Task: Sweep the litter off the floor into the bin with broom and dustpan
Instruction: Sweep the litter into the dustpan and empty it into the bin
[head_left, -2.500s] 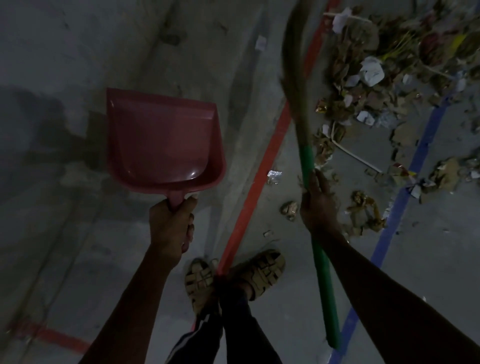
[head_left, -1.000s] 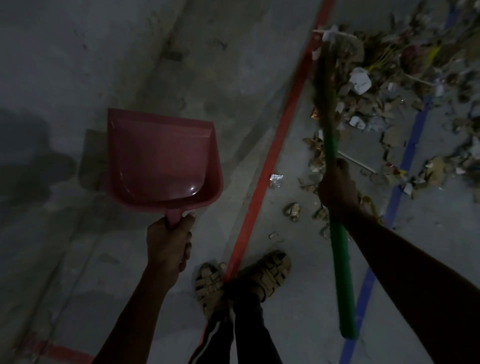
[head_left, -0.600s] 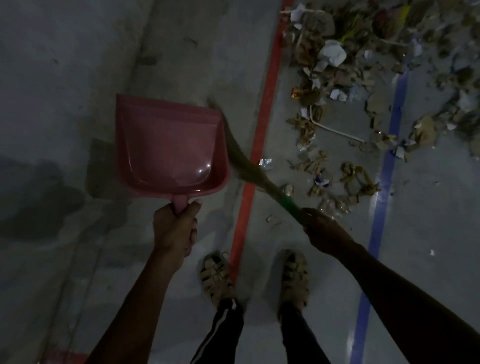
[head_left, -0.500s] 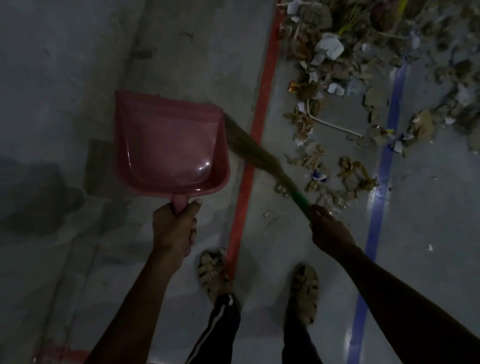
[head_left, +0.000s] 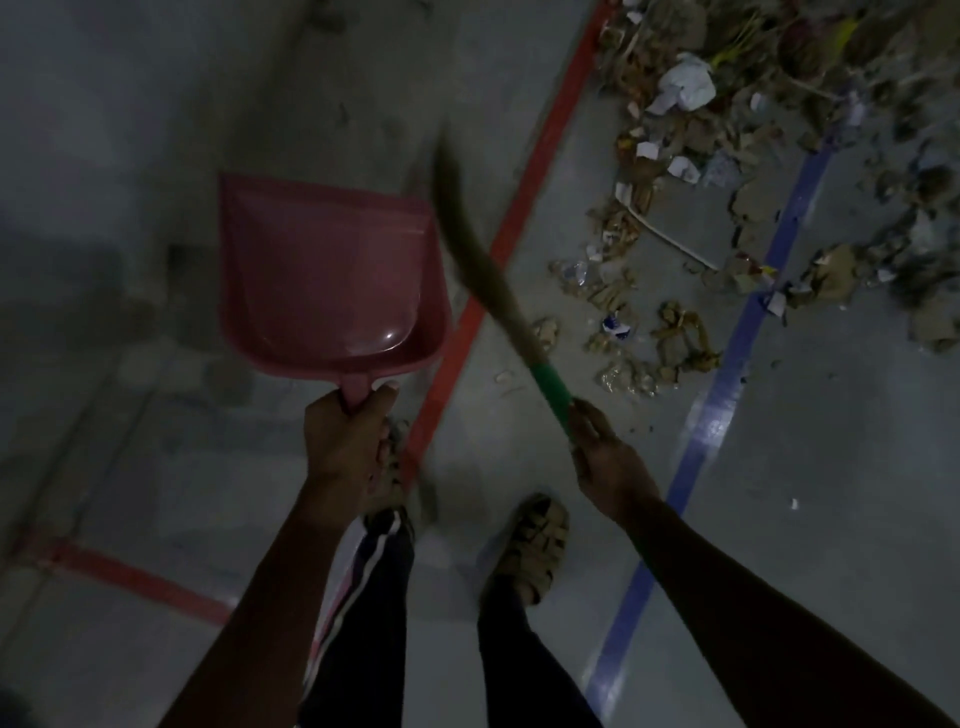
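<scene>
My left hand (head_left: 347, 441) grips the short handle of a pink dustpan (head_left: 327, 280), held in the air with nothing in its tray. My right hand (head_left: 608, 462) grips the green handle of a grass broom (head_left: 483, 265). The broom's brush end points up and to the left, right beside the dustpan's right edge. A wide pile of litter (head_left: 727, 171), with dry leaves, paper scraps and cardboard bits, lies on the floor at the upper right. Smaller scraps (head_left: 639, 338) lie close to the broom handle. No bin is in view.
The grey concrete floor carries a red line (head_left: 498, 249) and a blue line (head_left: 727, 364), both running away from me. Another red line (head_left: 130, 574) crosses at the lower left. My feet in sandals (head_left: 535, 545) stand between the two lines. The light is dim.
The broom has swung from upright over the litter to a slant with its brush beside the dustpan. I have stepped back a little, and my feet stand apart.
</scene>
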